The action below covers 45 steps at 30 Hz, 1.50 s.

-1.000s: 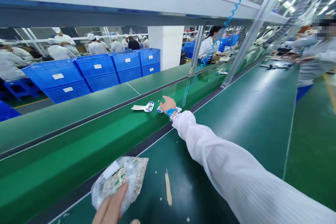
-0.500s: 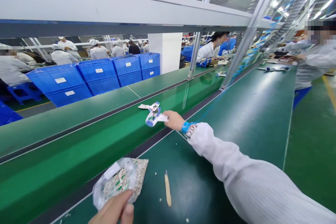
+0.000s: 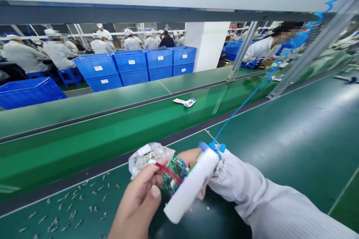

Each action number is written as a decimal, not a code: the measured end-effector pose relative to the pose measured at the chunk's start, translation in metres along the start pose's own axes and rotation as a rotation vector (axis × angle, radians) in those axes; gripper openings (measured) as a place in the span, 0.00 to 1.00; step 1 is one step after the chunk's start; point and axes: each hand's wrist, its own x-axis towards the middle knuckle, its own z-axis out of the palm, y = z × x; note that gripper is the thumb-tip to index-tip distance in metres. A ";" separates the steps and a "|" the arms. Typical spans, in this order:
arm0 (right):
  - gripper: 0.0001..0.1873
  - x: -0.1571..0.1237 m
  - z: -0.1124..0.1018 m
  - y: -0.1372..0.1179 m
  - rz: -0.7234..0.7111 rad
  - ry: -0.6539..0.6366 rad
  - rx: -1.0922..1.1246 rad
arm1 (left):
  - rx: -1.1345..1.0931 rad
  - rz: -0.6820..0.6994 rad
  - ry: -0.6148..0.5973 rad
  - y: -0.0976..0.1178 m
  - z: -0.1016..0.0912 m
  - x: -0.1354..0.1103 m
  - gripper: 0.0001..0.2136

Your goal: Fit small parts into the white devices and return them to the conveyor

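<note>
A white plastic device housing [image 3: 193, 185], handle-shaped and slightly blurred, is in my right hand [image 3: 192, 157], tilted with its handle end toward me. Exposed on its left side is a green circuit board [image 3: 176, 168]. Red wires [image 3: 169, 171] run from the board to the fingers of my left hand [image 3: 140, 198], which are closed on them. My right fingers are partly hidden behind the housing. Just behind my hands lies a clear plastic bag [image 3: 151, 154] of small pale parts. A blue wrist strap [image 3: 217, 147] with a coiled cord is on my right wrist.
Many small metal-looking pieces [image 3: 73, 214] lie scattered on the green bench at left. Another opened white housing [image 3: 186, 102] lies on the green conveyor [image 3: 106, 134]. Metal posts [image 3: 244, 50] rise beyond it. Blue bins [image 3: 131, 63] and people in white stand further back.
My right hand has drawn the housing back from over the conveyor to in front of me. My left hand has left the bag and closed on the red wires. The view has turned left.
</note>
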 end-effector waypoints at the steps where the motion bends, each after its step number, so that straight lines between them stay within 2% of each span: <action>1: 0.44 0.004 0.004 0.003 -0.009 -0.098 0.051 | 0.014 0.022 0.030 0.001 0.003 0.000 0.21; 3: 0.42 0.012 0.011 0.011 -0.026 -0.336 0.293 | 0.203 0.131 0.131 0.003 0.005 0.002 0.22; 4: 0.40 0.015 0.016 0.016 -0.024 -0.349 0.449 | 0.373 0.201 0.200 0.004 0.005 0.005 0.23; 6: 0.39 0.018 0.028 0.027 0.002 -0.264 0.758 | 0.766 0.335 0.336 0.004 0.002 0.010 0.24; 8: 0.43 0.017 0.043 0.038 0.034 -0.190 0.943 | 1.072 0.446 0.441 0.001 0.000 0.014 0.23; 9: 0.46 0.015 0.050 0.042 0.039 -0.211 1.001 | 1.155 0.508 0.472 -0.001 -0.001 0.015 0.23; 12: 0.53 0.007 0.067 0.053 0.004 -0.336 1.135 | 1.186 0.742 0.523 -0.008 -0.004 0.014 0.20; 15: 0.55 0.002 0.073 0.059 0.054 -0.346 1.162 | 1.072 0.911 0.523 -0.011 -0.007 0.011 0.20; 19: 0.53 0.001 0.072 0.060 0.162 -0.418 1.108 | 0.739 0.839 0.518 -0.007 -0.009 0.009 0.24; 22: 0.50 0.003 0.061 0.046 0.206 -0.475 0.931 | 0.420 0.642 0.554 -0.002 -0.009 0.008 0.18; 23: 0.48 0.005 0.055 0.039 0.199 -0.406 0.804 | 0.333 0.563 0.568 0.000 -0.009 0.007 0.16; 25: 0.42 0.009 0.042 0.023 0.153 -0.081 0.490 | 0.207 0.451 0.563 0.004 -0.009 0.006 0.17; 26: 0.35 0.012 0.035 0.016 0.124 0.185 0.343 | 0.173 0.422 0.543 0.006 -0.009 0.005 0.18; 28: 0.22 0.016 0.025 0.003 0.086 0.535 0.192 | 0.183 0.361 0.475 0.010 -0.009 0.006 0.19; 29: 0.16 0.018 0.023 -0.003 0.059 0.645 0.153 | 0.212 0.326 0.435 0.012 -0.010 0.006 0.18; 30: 0.12 0.019 0.023 -0.008 0.017 0.685 0.125 | 0.261 0.296 0.396 0.013 -0.011 0.007 0.18; 32: 0.07 0.019 0.028 -0.019 -0.091 0.704 0.078 | 0.415 0.274 0.338 0.014 -0.013 0.010 0.17; 34: 0.05 0.020 0.035 -0.028 -0.146 0.668 0.097 | 0.607 0.318 0.309 0.014 -0.016 0.013 0.16; 38: 0.04 0.022 0.040 -0.036 -0.013 0.650 0.165 | 0.929 0.421 0.308 0.011 -0.019 0.012 0.14; 42: 0.06 0.023 0.034 -0.035 0.022 0.557 0.113 | 0.941 0.426 0.265 0.012 -0.019 0.009 0.13; 45: 0.08 0.023 0.031 -0.034 -0.026 0.571 0.090 | 0.733 0.267 0.231 0.015 -0.019 0.010 0.15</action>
